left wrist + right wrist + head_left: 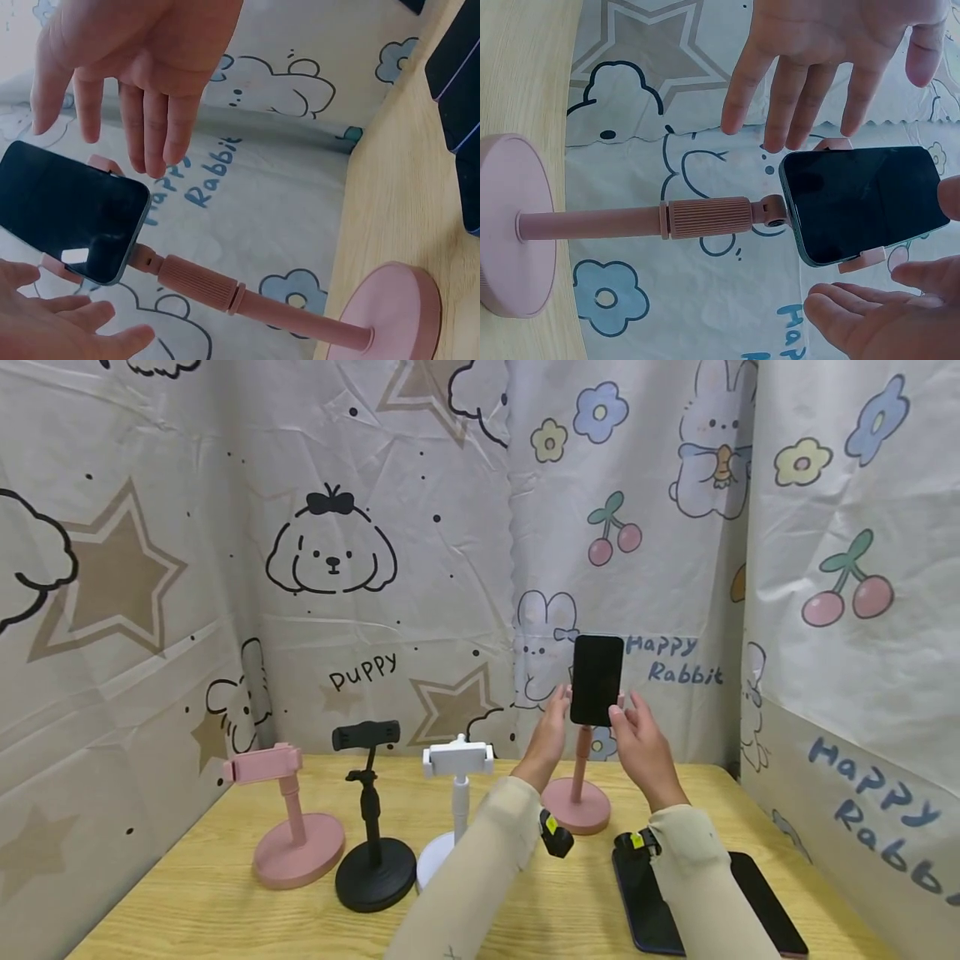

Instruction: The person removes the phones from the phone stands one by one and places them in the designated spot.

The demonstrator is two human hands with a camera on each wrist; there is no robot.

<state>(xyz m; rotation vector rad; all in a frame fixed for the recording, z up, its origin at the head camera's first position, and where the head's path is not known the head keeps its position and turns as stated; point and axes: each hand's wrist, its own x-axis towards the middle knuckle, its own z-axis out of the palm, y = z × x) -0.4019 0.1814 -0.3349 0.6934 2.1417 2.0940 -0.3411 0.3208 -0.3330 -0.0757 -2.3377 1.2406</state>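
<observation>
A black-screened phone [597,681] sits upright in the clamp [862,261] of a pink phone stand [582,760]. The clamp's pink arms show at both long edges of the phone. My left hand [549,739] is held at the phone's left side, fingers extended and apart from it in the right wrist view. On the other side is my right hand [645,753], palm turned inward with its fingers fairly straight. Its thumb overlaps the phone's lower right corner in the head view. Neither hand grips anything.
Left on the wooden table [517,902] stand another pink phone stand [295,810], a black one [371,827] and a white one [459,768], partly behind my left sleeve. Dark flat devices [765,893] lie under my right forearm. Printed curtains [420,568] enclose the table.
</observation>
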